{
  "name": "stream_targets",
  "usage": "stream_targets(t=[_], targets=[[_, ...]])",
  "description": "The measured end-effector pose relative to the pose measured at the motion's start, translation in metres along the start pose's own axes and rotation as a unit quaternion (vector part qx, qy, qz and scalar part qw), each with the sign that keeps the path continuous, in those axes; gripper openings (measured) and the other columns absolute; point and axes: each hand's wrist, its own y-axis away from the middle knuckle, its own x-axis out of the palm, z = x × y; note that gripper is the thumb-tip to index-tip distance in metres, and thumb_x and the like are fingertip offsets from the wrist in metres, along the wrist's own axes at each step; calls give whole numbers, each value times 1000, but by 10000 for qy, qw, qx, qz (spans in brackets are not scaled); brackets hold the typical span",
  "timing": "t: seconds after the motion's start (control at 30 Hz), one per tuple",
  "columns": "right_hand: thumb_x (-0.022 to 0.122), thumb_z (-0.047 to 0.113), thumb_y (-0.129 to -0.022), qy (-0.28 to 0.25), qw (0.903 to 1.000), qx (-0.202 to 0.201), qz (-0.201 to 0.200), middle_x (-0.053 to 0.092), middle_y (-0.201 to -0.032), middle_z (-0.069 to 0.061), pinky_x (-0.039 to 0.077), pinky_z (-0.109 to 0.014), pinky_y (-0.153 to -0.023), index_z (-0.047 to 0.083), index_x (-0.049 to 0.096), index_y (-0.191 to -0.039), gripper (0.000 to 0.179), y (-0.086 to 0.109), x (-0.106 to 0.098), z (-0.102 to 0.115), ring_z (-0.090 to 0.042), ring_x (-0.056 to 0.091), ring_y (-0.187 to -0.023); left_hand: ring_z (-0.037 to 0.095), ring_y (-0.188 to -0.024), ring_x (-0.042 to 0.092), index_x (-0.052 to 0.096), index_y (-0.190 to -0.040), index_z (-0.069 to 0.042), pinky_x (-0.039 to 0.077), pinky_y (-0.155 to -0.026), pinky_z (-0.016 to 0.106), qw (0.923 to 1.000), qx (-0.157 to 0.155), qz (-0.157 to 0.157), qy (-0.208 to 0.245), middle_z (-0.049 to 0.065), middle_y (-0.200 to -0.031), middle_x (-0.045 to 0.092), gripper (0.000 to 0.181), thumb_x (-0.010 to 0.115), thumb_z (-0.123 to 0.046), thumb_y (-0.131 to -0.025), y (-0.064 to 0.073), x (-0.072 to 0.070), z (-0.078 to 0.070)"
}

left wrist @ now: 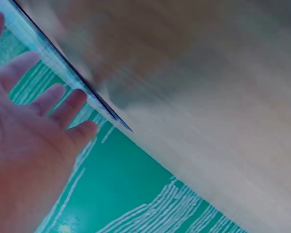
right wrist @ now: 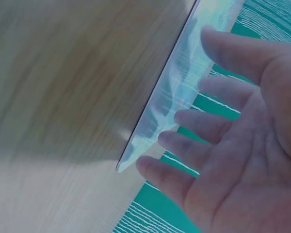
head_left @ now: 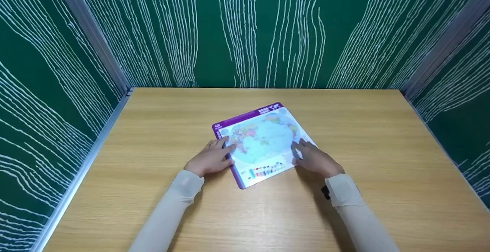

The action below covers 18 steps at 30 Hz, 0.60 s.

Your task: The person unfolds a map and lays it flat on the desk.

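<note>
A thin world map board (head_left: 264, 143) with rounded corners and a purple border lies turned at an angle on the table. My left hand (head_left: 211, 157) is at its left edge, fingertips over the border. On the other side, my right hand (head_left: 317, 160) reaches over the right edge with its fingertips at the map's surface. The left wrist view shows the left hand (left wrist: 29, 136) with fingers spread beside the board's thin edge (left wrist: 63, 60). In the right wrist view the right hand (right wrist: 247, 136) has loosely extended fingers near the glossy board (right wrist: 160, 104).
The wooden table (head_left: 153, 129) extends around the board on all sides. Green panels with white wavy lines (head_left: 206, 33) stand behind it and at both sides, joined by grey metal posts (head_left: 92, 33). A small black item (head_left: 325, 192) shows at the right cuff.
</note>
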Motion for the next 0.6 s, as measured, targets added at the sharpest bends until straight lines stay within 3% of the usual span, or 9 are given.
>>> stream_targets(t=[0.27, 0.6], targets=[[53, 38, -98, 178, 9980, -71, -602, 19, -155, -30, 32, -63, -108, 2, 24, -151, 71, 10, 17, 22, -50, 23, -140, 23, -151, 2, 22, -153, -32, 3, -123, 45, 9993, -262, -208, 171, -3, -164, 4, 63, 47, -46, -97, -20, -14, 7], [57, 38, -96, 429, 9961, -279, -720, 23, -154, -30, 37, -63, -104, 3, 29, -150, 70, 19, 39, 57, -50, 27, -139, 23, -151, 5, 23, -153, -31, 8, -123, 46, 9993, -299, -185, 148, -3, -163, 10, 59, 44, -43, -99, -38, -20, 16]])
